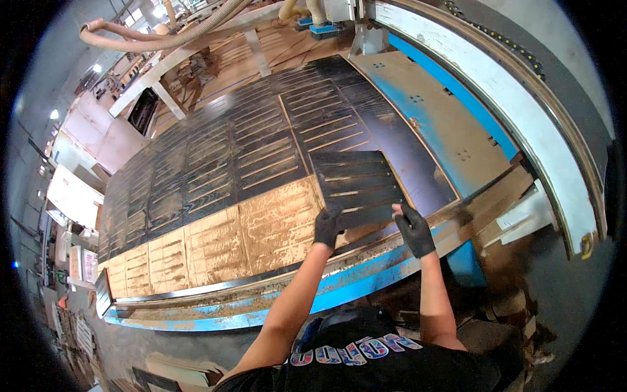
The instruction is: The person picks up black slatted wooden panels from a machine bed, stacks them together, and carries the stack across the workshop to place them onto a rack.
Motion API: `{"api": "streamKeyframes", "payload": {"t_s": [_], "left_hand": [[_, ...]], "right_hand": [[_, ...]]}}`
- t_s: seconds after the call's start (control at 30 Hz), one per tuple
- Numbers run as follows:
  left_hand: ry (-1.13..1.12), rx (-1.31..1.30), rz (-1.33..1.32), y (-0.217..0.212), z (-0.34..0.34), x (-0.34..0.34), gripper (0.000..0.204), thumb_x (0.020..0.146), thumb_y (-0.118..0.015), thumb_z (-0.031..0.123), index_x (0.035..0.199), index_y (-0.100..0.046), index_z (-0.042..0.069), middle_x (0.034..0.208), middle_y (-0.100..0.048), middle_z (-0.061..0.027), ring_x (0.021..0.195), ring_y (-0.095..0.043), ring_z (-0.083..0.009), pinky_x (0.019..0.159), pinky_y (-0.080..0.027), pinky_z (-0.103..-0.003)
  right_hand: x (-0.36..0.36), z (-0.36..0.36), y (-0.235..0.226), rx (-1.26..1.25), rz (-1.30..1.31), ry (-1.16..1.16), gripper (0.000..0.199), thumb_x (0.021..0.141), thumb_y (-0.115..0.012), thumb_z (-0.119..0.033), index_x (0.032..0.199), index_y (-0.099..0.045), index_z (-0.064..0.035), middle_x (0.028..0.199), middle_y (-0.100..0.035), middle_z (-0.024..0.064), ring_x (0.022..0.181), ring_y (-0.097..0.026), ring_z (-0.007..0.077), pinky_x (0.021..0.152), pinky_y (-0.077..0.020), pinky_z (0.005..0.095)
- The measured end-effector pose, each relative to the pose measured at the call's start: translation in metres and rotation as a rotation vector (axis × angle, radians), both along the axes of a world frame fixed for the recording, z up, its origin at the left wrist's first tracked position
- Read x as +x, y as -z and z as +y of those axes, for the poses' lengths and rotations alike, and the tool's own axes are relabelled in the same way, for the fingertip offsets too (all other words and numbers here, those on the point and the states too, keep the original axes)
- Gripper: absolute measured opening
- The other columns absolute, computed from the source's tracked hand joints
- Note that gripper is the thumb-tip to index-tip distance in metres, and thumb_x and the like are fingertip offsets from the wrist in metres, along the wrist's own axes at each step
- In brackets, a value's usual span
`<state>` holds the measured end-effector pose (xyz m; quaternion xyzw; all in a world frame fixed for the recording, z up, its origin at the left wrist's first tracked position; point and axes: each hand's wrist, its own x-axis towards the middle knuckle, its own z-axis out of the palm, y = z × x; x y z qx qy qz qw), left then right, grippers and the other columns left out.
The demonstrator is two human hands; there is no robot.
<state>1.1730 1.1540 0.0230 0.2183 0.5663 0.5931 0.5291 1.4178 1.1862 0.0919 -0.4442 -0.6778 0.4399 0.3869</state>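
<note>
A dark slotted panel piece (356,186) is lifted off the near right part of a big machine bed. My left hand (326,227), in a black glove, grips its near left edge. My right hand (413,228), also gloved in black, holds its near right corner. The large black sheet (215,163) on the bed is cut into several slotted panels. Along the near side, a bare brown board (222,245) covered in sawdust shows where panels are gone.
The bed has a blue metal frame (274,313) along its near edge. A white and blue gantry rail (522,111) curves along the right. Beige dust hoses (163,36) hang at the far end. Stacked boards (176,372) lie on the floor at lower left.
</note>
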Motion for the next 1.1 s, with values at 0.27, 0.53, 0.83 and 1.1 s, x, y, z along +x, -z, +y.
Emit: {"api": "streamKeyframes", "payload": {"t_s": [0.27,0.53,0.83,1.1], "left_hand": [[-0.452,0.041,0.18,-0.065,-0.112,-0.061,0.021,0.086,-0.061,0.011,0.104,-0.061,0.001,0.095,-0.063,-0.0051,0.084,-0.059,-0.0144,0.077,-0.046,-0.03],[-0.698,0.027,0.28,-0.107,-0.199,-0.078,0.019,0.086,-0.061,0.015,0.103,-0.06,0.006,0.088,-0.061,-0.0023,0.073,-0.06,-0.0133,0.053,-0.046,-0.027],[-0.861,0.072,0.226,-0.113,-0.219,-0.064,0.024,0.087,-0.06,0.02,0.106,-0.058,0.006,0.084,-0.06,-0.0019,0.069,-0.058,-0.014,0.05,-0.044,-0.027],[-0.916,0.079,0.218,-0.112,-0.235,-0.062,0.021,0.086,-0.06,0.019,0.103,-0.058,0.005,0.078,-0.058,-0.0016,0.063,-0.056,-0.0136,0.048,-0.042,-0.027]], "right_hand": [[-0.067,0.17,0.095,-0.477,0.419,0.031,0.049,0.087,-0.062,-0.02,0.13,-0.047,-0.0028,0.12,-0.058,0.0094,0.106,-0.055,0.0153,0.081,-0.0449,0.0258],[-0.179,0.231,0.125,-0.577,0.794,0.251,0.042,0.085,-0.059,-0.031,0.123,-0.053,-0.0167,0.126,-0.053,-0.0014,0.115,-0.046,0.0168,0.086,-0.0388,0.0363],[-0.187,0.27,0.12,-0.66,1.149,0.387,0.007,0.087,-0.056,-0.021,0.088,-0.057,-0.0145,0.069,-0.058,0.0017,0.048,-0.052,0.0145,0.04,-0.038,0.0256],[-0.186,0.287,0.096,-0.891,0.812,0.303,0.027,0.081,-0.065,-0.044,0.081,-0.056,-0.0189,0.059,-0.047,-0.003,0.048,-0.046,0.0105,0.041,-0.0342,0.0253]]}}
